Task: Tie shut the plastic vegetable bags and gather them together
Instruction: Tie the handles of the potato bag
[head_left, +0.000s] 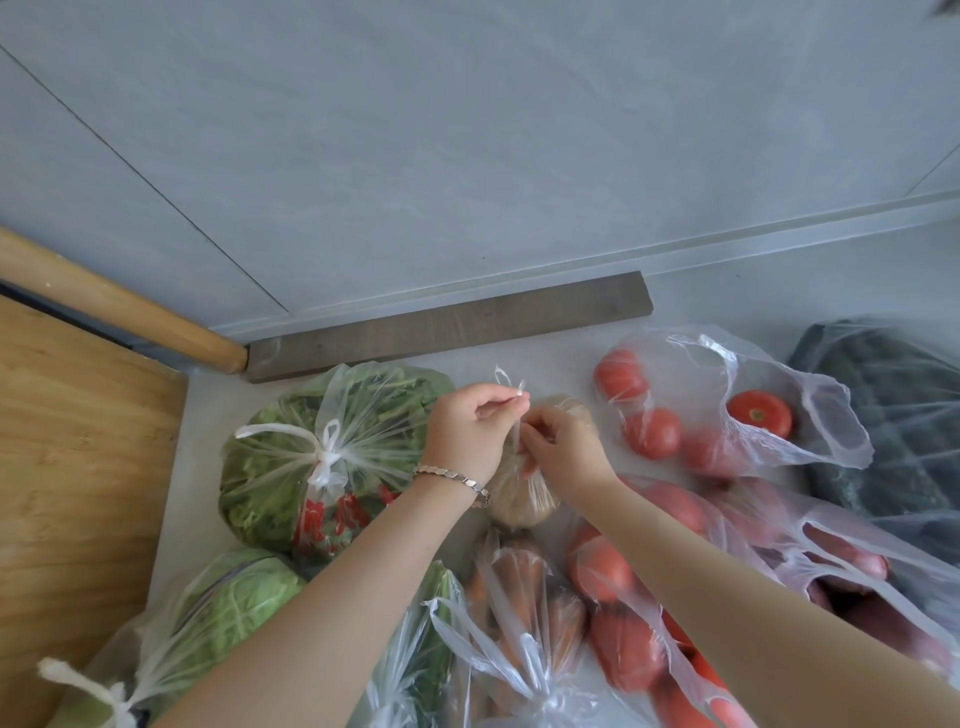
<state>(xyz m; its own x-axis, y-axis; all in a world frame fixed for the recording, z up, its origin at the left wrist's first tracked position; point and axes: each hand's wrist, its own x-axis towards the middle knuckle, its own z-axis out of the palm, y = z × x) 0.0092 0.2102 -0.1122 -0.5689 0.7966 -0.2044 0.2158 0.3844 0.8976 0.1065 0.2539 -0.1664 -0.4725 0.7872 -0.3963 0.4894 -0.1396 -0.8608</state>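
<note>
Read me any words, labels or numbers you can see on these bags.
Red print on the greens bag, below its knot: large characters, too creased and blurred to read.
No other text, label or number is visible anywhere.

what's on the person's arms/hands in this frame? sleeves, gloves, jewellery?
Both forearms are bare: no sleeves in view, no gloves. The left hand has a metallic link bracelet of flat segments at the wrist. The right hand shows no ring, watch or band.
</note>
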